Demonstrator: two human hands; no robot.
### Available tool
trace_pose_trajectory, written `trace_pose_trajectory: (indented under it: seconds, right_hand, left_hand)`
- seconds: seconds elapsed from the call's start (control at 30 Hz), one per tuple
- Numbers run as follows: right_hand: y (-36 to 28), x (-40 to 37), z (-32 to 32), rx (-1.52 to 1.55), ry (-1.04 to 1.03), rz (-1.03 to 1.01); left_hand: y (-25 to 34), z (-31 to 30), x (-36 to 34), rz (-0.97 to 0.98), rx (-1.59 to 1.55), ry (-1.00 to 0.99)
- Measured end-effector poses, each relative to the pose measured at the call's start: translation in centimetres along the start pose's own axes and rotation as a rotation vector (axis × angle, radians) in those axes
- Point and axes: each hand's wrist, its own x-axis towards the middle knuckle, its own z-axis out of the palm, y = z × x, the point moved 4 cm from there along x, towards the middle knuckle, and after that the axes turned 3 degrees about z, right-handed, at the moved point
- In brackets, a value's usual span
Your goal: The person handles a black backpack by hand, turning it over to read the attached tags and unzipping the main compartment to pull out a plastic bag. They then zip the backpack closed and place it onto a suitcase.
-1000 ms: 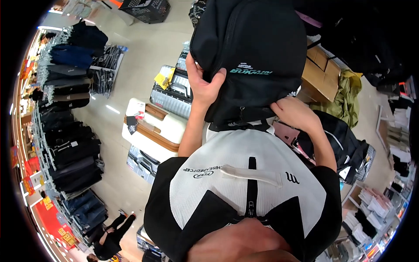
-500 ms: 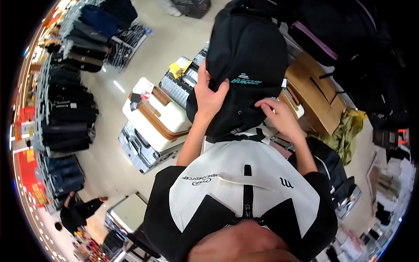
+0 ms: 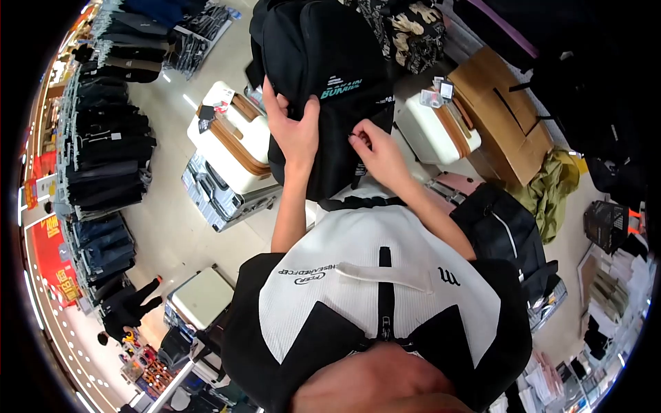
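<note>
In front of my chest is a black backpack (image 3: pixel 330 62) with teal and white lettering on its front. My left hand (image 3: pixel 295 131) grips its left side, the thumb on the front and the fingers along the edge. Over the lower right of the bag, my right hand (image 3: pixel 375 148) has thumb and forefinger pinched together against the black fabric. A small dark bit shows at those fingertips, too small to make out. The backpack hides part of the white suitcase (image 3: pixel 231 138) with brown trim on the left.
Another white suitcase (image 3: pixel 434 127) stands to the right, beside a cardboard box (image 3: pixel 502 110). A patterned bag (image 3: pixel 416 38) is behind them. Olive cloth (image 3: pixel 554 199) and a dark bag (image 3: pixel 499 227) lie at right. Clothes racks (image 3: pixel 110 131) line the left, where a person (image 3: pixel 131 306) is visible.
The backpack and both my hands have shifted to the left. That uncovers the right-hand white suitcase and the patterned bag. My right thumb and forefinger have closed into a pinch.
</note>
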Motion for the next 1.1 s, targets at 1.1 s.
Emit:
trace_pose_trajectory:
  seconds: [1.1]
  right_hand:
    - [8.2,-0.7,-7.8,1.160,0.288,0.427]
  left_hand:
    - [7.4,6.2,-4.7,0.831,-0.003,-0.739]
